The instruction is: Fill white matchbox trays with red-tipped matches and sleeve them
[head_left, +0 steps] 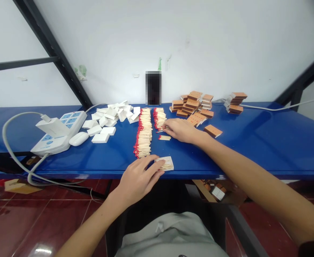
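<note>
My left hand [139, 175] rests at the table's front edge, its fingers steadying a small white matchbox tray [167, 163] that has matches in it. My right hand [180, 129] reaches further in, fingers curled and pinching at the lower end of a short row of red-tipped matches [159, 117]. A few loose matches [164, 137] lie just under that hand. A longer row of matches [144, 132] runs down the middle of the blue table [253, 142].
A pile of white inner trays [111, 116] lies left of the matches, beside a white power strip [59, 131] with a cable. Brown matchbox sleeves [194, 105] are stacked behind my right hand, more sleeves [235, 102] further right. A dark phone [153, 87] leans on the wall.
</note>
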Motion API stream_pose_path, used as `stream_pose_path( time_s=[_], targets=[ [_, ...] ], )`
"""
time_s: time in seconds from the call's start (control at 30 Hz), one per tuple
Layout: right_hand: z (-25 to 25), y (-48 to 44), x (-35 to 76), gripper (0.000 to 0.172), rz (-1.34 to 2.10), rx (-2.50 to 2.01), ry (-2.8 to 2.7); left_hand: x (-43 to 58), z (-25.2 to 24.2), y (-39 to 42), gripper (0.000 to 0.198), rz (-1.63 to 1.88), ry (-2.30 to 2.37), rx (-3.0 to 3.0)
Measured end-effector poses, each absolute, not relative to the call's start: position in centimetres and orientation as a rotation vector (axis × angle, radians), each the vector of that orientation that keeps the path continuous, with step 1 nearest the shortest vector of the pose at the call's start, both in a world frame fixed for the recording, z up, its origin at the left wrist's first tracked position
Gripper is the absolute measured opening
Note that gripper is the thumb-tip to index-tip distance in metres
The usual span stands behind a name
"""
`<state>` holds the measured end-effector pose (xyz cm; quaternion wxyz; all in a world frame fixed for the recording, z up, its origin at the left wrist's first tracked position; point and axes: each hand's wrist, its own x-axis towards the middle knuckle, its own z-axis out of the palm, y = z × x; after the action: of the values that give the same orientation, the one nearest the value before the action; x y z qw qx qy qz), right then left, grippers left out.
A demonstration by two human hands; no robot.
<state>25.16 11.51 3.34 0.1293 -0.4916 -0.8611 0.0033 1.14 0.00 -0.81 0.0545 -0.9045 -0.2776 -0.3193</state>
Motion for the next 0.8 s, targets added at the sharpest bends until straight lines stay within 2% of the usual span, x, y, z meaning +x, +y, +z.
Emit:
stream_pose_path(
  time_s=[0.37,0.6,0.8],
  targets=[
    [2.9,11.7,24.5,0.018,0.129,-1.346,-2.505,1.3,-0.7,0.0,0.023,-0.972,-0.839,-2.75],
    [4.3,10.7,25.5,0.018,0.212,-1.365,-2.546,1.1,-0.7,-0.1,0.023,-0.982,-0.842,-2.759],
    [4.8,11.0,27.0,0.017,0.097,-1.413,-2.539,1.2,-0.8,-0.1,0.025,-0.973,-0.87,-2.769]
  ],
)
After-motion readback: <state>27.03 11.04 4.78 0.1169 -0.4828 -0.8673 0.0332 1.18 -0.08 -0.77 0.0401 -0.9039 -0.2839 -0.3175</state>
